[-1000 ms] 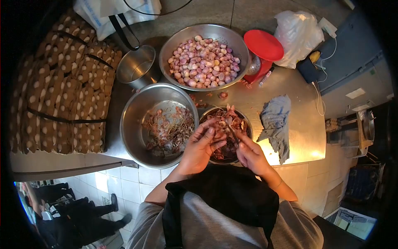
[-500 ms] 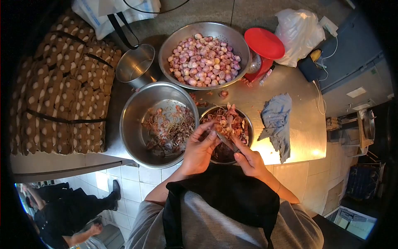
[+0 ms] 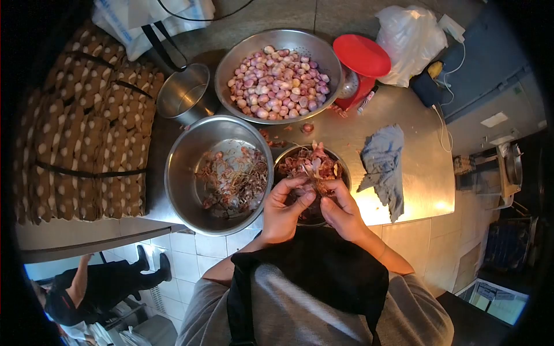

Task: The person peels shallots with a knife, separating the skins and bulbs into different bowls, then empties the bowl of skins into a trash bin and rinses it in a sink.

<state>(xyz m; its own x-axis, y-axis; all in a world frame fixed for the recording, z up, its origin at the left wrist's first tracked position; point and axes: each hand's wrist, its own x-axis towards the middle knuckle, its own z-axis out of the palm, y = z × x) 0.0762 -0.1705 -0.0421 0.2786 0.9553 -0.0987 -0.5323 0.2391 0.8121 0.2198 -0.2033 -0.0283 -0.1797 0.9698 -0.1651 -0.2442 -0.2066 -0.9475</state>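
My left hand (image 3: 281,214) pinches a shallot (image 3: 307,189), mostly hidden by the fingers, above a metal bowl (image 3: 348,185) heaped with reddish papery skins (image 3: 328,163). Against it, my right hand (image 3: 344,212) is closed, thumb and forefinger together at the shallot's loose skin. A small knife (image 3: 314,170) seems to stick up from between the hands; its handle is hidden in my right hand. Beside my left hand stands a wide steel basin (image 3: 180,199) with root ends and skin scraps in it. Farther back, a large colander (image 3: 231,109) holds many peeled shallots (image 3: 280,86).
A loose shallot (image 3: 307,128) lies behind the skin bowl. A blue-grey cloth (image 3: 382,170) is on the right of the steel table (image 3: 427,190). Around these are a red-topped scale (image 3: 362,55), a steel pot (image 3: 184,92), stacked egg trays (image 3: 86,132) and another person (image 3: 95,291).
The knife blade has swung from lying across my fingers to pointing away, and my hands have drawn together around the shallot. The person at lower left has shifted posture.
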